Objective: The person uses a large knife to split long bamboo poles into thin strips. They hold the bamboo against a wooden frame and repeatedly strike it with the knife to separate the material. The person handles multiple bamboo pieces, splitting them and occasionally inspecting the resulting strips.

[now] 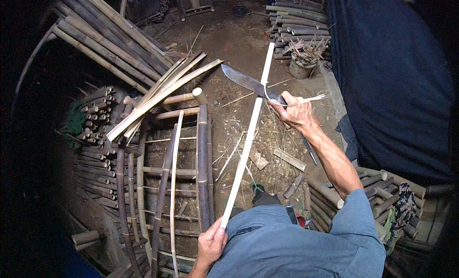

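My left hand (211,240), low in the view, is closed round the near end of a long pale bamboo strip (244,159). The strip runs up and slightly right, away from my body. In my right hand (297,112) is a machete (243,80), its broad dark blade pointing up and left. That blade lies across the strip's upper part. A thin curled shaving (306,100) trails over my right hand, and its frayed tip sticks out to the right. The fingers partly hide the machete's handle.
Left of the strip stands a bamboo frame (204,158) with split bamboo pieces (165,96) across its far end. Bamboo poles (105,44) are stacked at the far left. A bucket of scraps (302,67) stands far right, near a dark cloth (387,87). Offcuts (289,159) and shavings litter the floor.
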Demonstrator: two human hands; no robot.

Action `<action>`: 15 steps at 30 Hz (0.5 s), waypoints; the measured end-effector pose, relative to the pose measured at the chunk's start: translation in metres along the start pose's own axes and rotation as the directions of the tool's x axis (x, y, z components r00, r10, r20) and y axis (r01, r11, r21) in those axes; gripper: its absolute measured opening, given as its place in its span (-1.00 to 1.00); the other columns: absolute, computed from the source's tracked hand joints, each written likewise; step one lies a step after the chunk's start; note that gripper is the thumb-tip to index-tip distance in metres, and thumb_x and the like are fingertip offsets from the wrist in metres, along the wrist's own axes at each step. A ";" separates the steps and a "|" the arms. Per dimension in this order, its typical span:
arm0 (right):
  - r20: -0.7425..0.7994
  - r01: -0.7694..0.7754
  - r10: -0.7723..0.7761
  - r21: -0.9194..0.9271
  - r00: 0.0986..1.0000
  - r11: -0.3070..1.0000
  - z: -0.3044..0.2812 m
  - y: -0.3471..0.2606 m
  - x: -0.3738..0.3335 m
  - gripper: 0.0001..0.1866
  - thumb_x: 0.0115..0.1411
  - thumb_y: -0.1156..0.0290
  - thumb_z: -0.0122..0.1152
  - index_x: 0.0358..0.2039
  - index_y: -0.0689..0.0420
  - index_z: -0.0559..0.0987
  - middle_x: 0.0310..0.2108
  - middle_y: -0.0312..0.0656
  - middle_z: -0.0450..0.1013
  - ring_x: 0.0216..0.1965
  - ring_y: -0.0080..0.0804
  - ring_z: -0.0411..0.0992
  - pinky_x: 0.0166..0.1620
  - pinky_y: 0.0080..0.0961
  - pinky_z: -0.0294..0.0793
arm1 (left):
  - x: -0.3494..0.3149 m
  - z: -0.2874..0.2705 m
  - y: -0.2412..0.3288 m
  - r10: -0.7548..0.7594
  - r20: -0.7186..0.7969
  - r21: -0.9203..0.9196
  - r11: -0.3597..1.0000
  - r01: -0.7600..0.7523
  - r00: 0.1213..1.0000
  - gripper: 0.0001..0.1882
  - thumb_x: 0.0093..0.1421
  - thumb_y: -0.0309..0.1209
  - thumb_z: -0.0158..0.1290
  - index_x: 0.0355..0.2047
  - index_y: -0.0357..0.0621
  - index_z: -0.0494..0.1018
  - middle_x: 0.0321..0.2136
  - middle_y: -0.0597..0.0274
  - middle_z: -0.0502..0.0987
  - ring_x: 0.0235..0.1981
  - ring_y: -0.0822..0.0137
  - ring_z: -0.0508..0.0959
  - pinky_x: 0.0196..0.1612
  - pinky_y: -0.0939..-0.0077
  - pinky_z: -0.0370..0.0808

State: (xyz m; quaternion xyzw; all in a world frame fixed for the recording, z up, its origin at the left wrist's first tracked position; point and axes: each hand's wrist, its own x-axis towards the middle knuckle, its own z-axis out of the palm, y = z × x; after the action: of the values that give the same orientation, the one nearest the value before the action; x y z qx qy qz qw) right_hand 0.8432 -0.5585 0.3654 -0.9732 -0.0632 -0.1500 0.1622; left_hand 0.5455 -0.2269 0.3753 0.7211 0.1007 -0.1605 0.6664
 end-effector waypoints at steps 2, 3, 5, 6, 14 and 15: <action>-0.037 0.012 -0.012 0.012 0.999 1.000 0.000 0.002 0.006 -0.35 0.16 -0.32 -0.04 -0.42 0.12 0.49 -0.62 0.01 0.50 -0.52 0.07 0.52 -0.46 -0.06 0.47 | -0.012 -0.008 -0.004 0.012 0.000 0.064 0.998 -0.012 1.000 -0.63 0.33 -0.44 -0.08 0.11 -0.31 0.37 -0.67 0.37 0.39 -0.68 0.61 0.33 -0.63 0.67 0.26; -0.059 0.018 -0.017 0.017 0.998 1.000 -0.001 0.005 0.011 -0.34 0.16 -0.33 -0.05 -0.41 0.12 0.50 -0.61 0.02 0.50 -0.52 0.07 0.52 -0.46 -0.06 0.47 | -0.018 -0.012 -0.004 0.020 0.002 0.096 0.995 -0.020 1.000 -0.63 0.33 -0.44 -0.08 0.11 -0.31 0.38 -0.68 0.37 0.39 -0.68 0.60 0.34 -0.63 0.67 0.27; -0.043 -0.103 0.103 0.019 0.994 0.995 -0.003 0.022 0.025 -0.28 0.16 -0.38 -0.12 -0.46 0.15 0.50 -0.57 0.06 0.52 -0.43 0.12 0.54 -0.35 -0.05 0.50 | -0.042 -0.024 -0.020 -0.058 -0.011 0.145 0.988 0.059 0.998 -0.63 0.33 -0.41 -0.10 0.10 -0.30 0.39 -0.68 0.35 0.41 -0.68 0.58 0.36 -0.60 0.65 0.31; -0.071 -0.177 0.176 -0.012 0.982 0.984 -0.005 0.040 0.032 -0.25 0.17 -0.39 -0.16 -0.45 0.16 0.52 -0.56 0.10 0.52 -0.40 0.13 0.54 -0.34 -0.04 0.50 | -0.057 -0.033 -0.036 -0.102 0.000 0.134 0.986 0.101 0.995 -0.63 0.33 -0.40 -0.10 0.09 -0.29 0.40 -0.67 0.34 0.42 -0.68 0.57 0.36 -0.60 0.63 0.31; 0.223 -0.343 0.298 0.823 0.928 0.452 -0.014 -0.016 0.017 -0.46 0.24 -0.09 0.10 -0.39 0.25 0.54 -0.69 -0.32 0.40 -0.72 -0.61 0.38 -0.60 -0.57 0.37 | -0.039 -0.028 -0.021 0.001 0.054 0.235 0.972 -0.014 0.999 -0.65 0.32 -0.40 -0.11 0.06 -0.27 0.41 -0.65 0.27 0.47 -0.66 0.50 0.45 -0.58 0.59 0.38; 0.207 -0.316 0.290 0.858 0.934 0.405 -0.002 -0.025 0.010 -0.57 0.22 0.05 0.20 -0.42 0.23 0.52 -0.67 -0.33 0.41 -0.73 -0.64 0.36 -0.64 -0.63 0.32 | -0.032 -0.028 -0.018 -0.040 0.111 0.208 0.978 0.017 0.993 -0.66 0.33 -0.40 -0.11 0.05 -0.28 0.41 -0.65 0.29 0.47 -0.66 0.52 0.45 -0.57 0.59 0.39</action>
State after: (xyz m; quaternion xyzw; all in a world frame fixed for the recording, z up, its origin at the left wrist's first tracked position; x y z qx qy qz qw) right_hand 0.8478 -0.5354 0.3777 -0.7456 0.0440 -0.0516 0.6630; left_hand 0.5120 -0.1954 0.3718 0.7747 0.0554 -0.2207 0.5900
